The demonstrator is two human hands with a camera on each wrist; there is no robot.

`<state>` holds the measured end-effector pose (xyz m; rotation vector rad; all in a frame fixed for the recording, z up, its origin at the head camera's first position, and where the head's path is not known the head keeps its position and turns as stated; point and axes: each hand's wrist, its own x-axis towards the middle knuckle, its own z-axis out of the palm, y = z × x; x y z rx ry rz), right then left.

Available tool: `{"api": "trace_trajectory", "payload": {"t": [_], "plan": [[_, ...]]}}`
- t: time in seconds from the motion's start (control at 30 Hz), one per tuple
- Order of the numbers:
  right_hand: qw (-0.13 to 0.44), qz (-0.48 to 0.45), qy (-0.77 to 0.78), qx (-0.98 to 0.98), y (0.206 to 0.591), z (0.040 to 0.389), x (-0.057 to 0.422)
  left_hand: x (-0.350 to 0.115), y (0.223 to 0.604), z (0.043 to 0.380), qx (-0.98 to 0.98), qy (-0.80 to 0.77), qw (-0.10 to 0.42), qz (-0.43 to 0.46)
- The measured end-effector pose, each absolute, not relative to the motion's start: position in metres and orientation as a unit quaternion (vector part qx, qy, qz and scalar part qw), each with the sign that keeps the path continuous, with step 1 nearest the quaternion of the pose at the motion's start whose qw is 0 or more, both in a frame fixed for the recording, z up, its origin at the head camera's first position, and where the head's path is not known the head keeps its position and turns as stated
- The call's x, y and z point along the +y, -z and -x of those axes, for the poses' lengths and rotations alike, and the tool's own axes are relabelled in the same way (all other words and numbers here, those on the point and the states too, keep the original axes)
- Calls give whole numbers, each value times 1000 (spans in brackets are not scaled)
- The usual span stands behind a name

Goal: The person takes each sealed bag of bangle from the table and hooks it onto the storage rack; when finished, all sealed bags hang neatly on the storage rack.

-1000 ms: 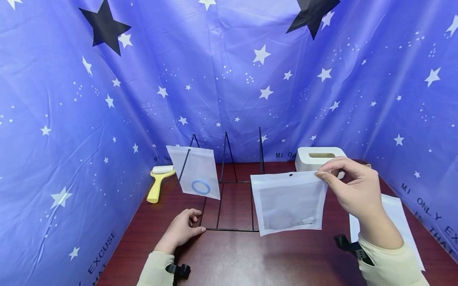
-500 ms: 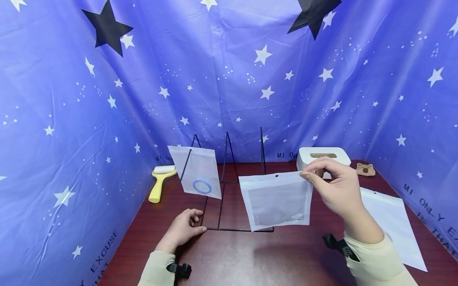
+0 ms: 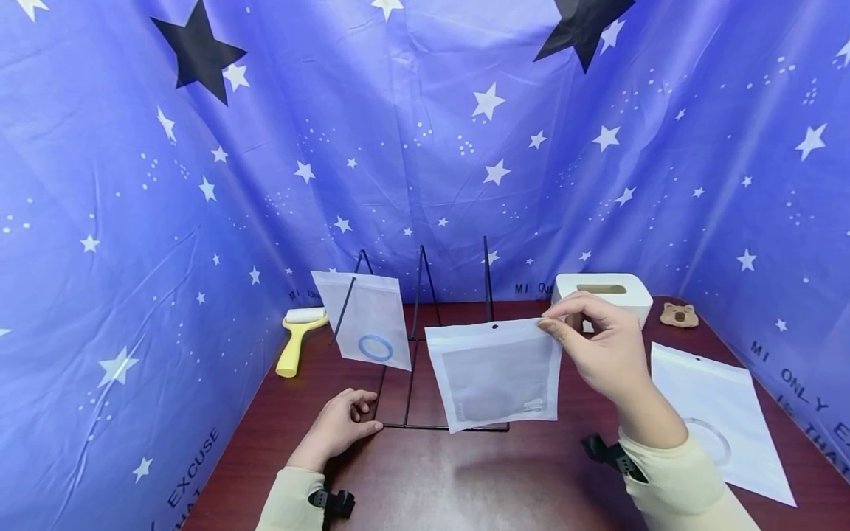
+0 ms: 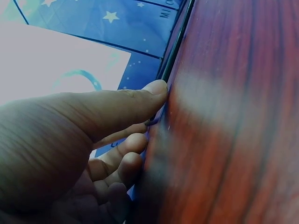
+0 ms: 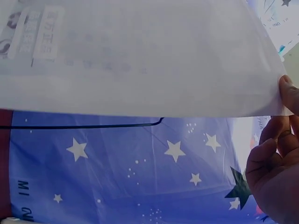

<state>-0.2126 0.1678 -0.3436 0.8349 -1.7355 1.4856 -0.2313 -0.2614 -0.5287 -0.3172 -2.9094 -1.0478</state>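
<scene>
My right hand (image 3: 604, 346) pinches the top right corner of a white zip bag (image 3: 498, 376) between thumb and fingers. The bag hangs upright before the middle and right arms of a black wire rack (image 3: 418, 427), its punched hole near the top edge. Seen from the right wrist, the bag's white face (image 5: 196, 60) fills the upper part, with a rack wire (image 5: 84, 126) just below its edge. My left hand (image 3: 337, 422) holds the rack's front left corner, thumb (image 4: 154, 88) on the wire. Another bag (image 3: 375, 310), with a blue ring showing, hangs on the rack's left arm.
A yellow-handled roller (image 3: 288, 354) lies left of the rack. Behind my right hand stands a white box (image 3: 631, 291) with a slot in its top. Beyond it sits a small brown animal-face piece (image 3: 679, 316). A larger white bag (image 3: 717, 391) lies flat at the right.
My right hand has carried the bag leftward, nearer the rack's middle. The bag lying at the right and the brown piece have come into fuller view. My left hand has stayed on the rack.
</scene>
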Motion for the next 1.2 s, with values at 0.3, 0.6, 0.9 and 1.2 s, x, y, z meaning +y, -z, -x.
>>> {"api": "trace_trajectory", "payload": {"t": [0.3,0.6,0.9,1.2], "plan": [[342,-316,-569,-678,332,200,150,-263,522,229,-915,385,19,117],[345,-304,-577,-675,336,199,139,-261,516,226,-885,424,39,187],[345,-310,-603,-649,350,205,130,-242,511,218,-849,464,33,251],[357,-322,-599,-640,346,196,117,-221,513,214,-819,492,18,295]]}}
